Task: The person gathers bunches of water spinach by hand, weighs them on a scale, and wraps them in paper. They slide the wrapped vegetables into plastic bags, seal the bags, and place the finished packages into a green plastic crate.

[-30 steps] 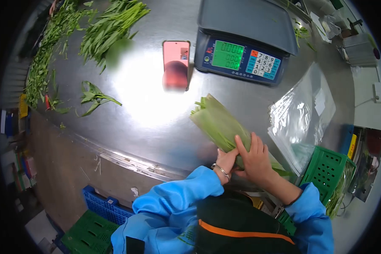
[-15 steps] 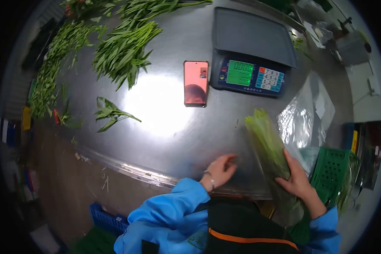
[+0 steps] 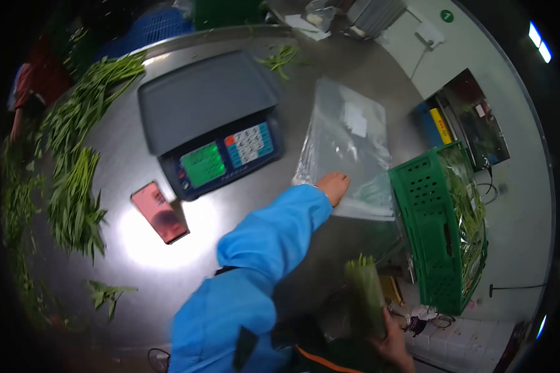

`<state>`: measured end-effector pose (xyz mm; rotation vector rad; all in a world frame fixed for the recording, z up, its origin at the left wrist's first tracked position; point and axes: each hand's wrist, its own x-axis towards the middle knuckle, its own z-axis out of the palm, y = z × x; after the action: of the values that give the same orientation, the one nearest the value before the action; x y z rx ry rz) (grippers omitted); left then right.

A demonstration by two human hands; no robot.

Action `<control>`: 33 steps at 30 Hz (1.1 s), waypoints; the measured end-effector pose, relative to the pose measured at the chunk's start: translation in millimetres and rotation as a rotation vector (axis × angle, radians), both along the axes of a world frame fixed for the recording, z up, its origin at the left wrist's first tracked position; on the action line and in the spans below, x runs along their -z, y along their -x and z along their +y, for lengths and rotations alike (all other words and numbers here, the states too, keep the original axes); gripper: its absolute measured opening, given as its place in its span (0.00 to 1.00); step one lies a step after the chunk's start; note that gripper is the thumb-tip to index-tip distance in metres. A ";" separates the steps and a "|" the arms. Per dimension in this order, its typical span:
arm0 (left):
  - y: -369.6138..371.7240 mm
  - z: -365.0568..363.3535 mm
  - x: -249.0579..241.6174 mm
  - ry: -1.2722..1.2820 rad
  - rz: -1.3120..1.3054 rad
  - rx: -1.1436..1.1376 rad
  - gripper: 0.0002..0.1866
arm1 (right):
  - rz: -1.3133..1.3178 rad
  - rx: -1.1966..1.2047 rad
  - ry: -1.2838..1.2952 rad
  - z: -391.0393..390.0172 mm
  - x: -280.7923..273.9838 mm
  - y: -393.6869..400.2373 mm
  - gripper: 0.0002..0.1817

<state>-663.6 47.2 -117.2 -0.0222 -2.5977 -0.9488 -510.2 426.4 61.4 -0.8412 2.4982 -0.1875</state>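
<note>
My left hand (image 3: pixel 334 188), at the end of a blue sleeve, is over the stack of clear plastic bags (image 3: pixel 330 137). Its fingers are curled downward and look closed; what is under them, if anything, is hidden. Low in the view, my right hand (image 3: pixel 392 343) grips a bagged bunch of leafy greens (image 3: pixel 365 292) near my body, cut stems pointing up. The bunch is slightly blurred.
A scale (image 3: pixel 205 105) with a lit green display and a phone (image 3: pixel 160 212) are on the metal table. Loose greens (image 3: pixel 78 193) lie along the left, with a small sprig (image 3: pixel 109 295) nearer me. A green crate (image 3: pixel 426 236) holding packed greens stands right. Another person's arm (image 3: pixel 18 121) shows upper left.
My view has swung right. My left hand has reached forward from the table's front edge to the plastic bags. My right hand keeps hold of the bagged greens, now low beside my body.
</note>
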 end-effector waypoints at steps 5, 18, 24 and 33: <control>50.4 7.5 21.3 0.339 -0.567 0.121 0.21 | -0.128 0.311 -0.037 -7.4 -18.4 -10.7 0.47; 53.5 -13.7 43.9 0.283 -0.537 0.150 0.26 | -0.076 0.171 0.183 -20.6 25.6 64.4 0.43; 10.8 12.9 23.0 0.281 -0.337 0.195 0.29 | -0.087 0.243 0.213 -3.0 25.5 47.9 0.45; 40.5 -13.7 20.6 -0.099 -0.194 -0.067 0.08 | -0.043 0.226 0.072 -0.2 7.9 28.0 0.46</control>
<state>-704.0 33.4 -137.9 0.1903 -2.7022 -1.1033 -538.3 426.2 53.6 -0.5737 2.5551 -0.3695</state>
